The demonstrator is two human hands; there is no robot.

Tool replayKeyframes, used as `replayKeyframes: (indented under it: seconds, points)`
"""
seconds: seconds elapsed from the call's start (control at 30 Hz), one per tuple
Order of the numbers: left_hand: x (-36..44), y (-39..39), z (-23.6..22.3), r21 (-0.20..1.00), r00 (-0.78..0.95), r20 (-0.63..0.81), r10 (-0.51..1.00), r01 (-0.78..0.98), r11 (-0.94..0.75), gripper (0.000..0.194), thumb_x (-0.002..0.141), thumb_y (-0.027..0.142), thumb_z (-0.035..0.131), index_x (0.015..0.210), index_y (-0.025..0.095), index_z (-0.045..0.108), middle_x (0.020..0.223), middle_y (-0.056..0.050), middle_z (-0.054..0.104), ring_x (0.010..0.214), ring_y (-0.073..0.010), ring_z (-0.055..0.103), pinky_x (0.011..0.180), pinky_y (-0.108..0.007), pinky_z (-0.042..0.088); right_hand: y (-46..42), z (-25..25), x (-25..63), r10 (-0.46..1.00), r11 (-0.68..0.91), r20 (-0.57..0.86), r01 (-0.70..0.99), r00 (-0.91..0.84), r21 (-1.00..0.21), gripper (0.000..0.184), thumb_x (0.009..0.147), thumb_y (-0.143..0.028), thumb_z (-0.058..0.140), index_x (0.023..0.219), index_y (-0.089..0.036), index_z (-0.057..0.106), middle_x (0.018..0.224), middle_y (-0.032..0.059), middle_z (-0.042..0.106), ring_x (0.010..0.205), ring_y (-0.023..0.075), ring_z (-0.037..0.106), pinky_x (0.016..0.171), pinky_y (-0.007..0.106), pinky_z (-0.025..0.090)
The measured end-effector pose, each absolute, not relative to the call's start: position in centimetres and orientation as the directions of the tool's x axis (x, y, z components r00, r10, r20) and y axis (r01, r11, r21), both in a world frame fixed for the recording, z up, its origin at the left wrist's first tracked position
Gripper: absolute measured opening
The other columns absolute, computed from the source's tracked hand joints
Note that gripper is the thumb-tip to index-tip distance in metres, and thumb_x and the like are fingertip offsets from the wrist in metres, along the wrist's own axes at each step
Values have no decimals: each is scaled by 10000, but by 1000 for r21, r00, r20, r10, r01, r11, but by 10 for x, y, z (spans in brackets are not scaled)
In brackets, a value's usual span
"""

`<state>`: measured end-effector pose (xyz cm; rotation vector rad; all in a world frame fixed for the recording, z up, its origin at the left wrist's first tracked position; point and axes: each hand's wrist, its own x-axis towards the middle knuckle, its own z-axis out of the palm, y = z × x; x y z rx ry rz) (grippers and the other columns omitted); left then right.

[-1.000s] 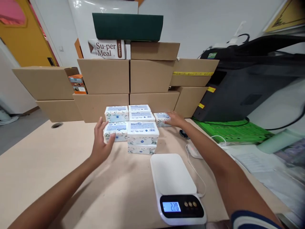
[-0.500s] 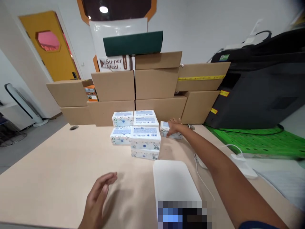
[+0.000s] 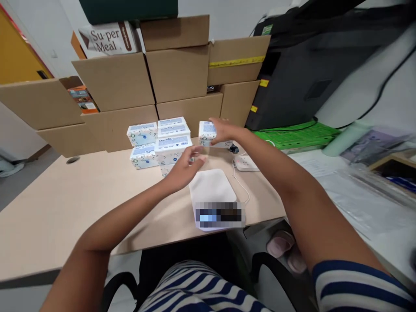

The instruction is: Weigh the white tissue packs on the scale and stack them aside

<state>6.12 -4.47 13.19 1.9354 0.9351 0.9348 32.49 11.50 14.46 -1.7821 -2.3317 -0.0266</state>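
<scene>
My right hand (image 3: pixel 223 131) is wrapped over the top of a white-and-blue tissue pack (image 3: pixel 205 135) at the back of the table, near the cardboard boxes. Part of the pack is hidden behind my fingers and wrist. My left hand (image 3: pixel 187 168) hangs in front of the stacked tissue packs (image 3: pixel 173 143), fingers curved and apart from the thumb, holding nothing. It covers part of the lower front pack. More tissue packs (image 3: pixel 143 134) are piled two high on the left. Just below my left hand lies a flat white device (image 3: pixel 212 186), its front part pixelated.
Cardboard boxes (image 3: pixel 182 73) form a wall along the back. A power strip (image 3: pixel 246 163) with a white cable lies to the right. Further right are a dark printer-like machine (image 3: pixel 299 86) and a green mat (image 3: pixel 292 135). The table's front edge is close to my lap.
My left hand has moved forward and right, toward the tissue stack. My right hand stays on the same pack. The view has tilted down, showing my lap and the table's front edge.
</scene>
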Motion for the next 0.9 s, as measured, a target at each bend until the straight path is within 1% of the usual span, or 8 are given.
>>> replayKeyframes:
  seconds: [0.2,0.33,0.43,0.53,0.63,0.73,0.8,0.9]
  points:
    - [128,-8,126,690,345,592,729,250,-679,773,1001,651,626,1605,259,346,1827,-213,221,1738,-357,192,1394,-596,210,90,167,334,925,320,253,941,-283,-115,1288,710,-483,948,1730,-118,252,1730,302,436,1581,508,456,1298,679,329]
    - [126,21,159,648,191,717,670,172,-742,869,939,781,651,1593,297,346,1831,-172,237,1748,-357,153,1412,-573,158,55,203,343,876,370,375,922,-304,-118,1287,712,-496,937,1723,-90,252,1696,300,469,1551,508,474,1296,675,336]
    - [121,27,185,852,193,513,836,3,-523,855,897,703,761,1546,293,385,1731,-168,428,1655,-378,386,1339,-590,356,19,225,326,730,568,490,822,-476,-46,1210,734,-497,921,1709,-156,291,1676,233,500,1527,473,487,1312,694,304]
    - [115,9,191,952,305,303,903,-138,-273,723,905,549,802,1475,280,448,1513,-124,649,1451,-352,629,1180,-544,554,-13,231,301,605,703,529,711,-595,-5,1079,814,-547,866,1696,-219,338,1622,178,546,1532,483,463,1335,773,164]
    - [99,-23,177,963,325,253,911,-171,-207,698,875,474,836,1446,275,488,1416,-93,711,1381,-354,683,1127,-528,595,-41,217,292,613,743,490,664,-620,-88,1000,879,-683,781,1702,-296,365,1605,115,548,1595,511,374,1320,837,-27]
    - [77,-59,148,978,324,147,935,-186,-89,715,875,483,829,1465,261,493,1420,-120,717,1356,-395,702,1110,-585,604,-66,178,305,662,731,459,647,-593,-218,1006,856,-745,785,1710,-437,354,1660,37,503,1657,499,291,1345,786,-129]
    - [66,-79,126,980,311,44,949,-200,20,686,909,505,798,1473,262,493,1446,-139,710,1342,-403,711,1096,-610,612,-79,140,317,697,706,469,632,-542,-320,1028,841,-743,807,1714,-492,326,1749,13,413,1686,476,256,1389,749,-64]
    - [61,-97,97,969,310,-81,947,-198,147,655,957,525,752,1489,269,469,1481,-159,693,1339,-391,711,1084,-609,621,-89,77,329,762,641,508,575,-400,-509,1138,823,-817,772,1751,-477,209,1880,11,130,1725,453,174,1395,743,132]
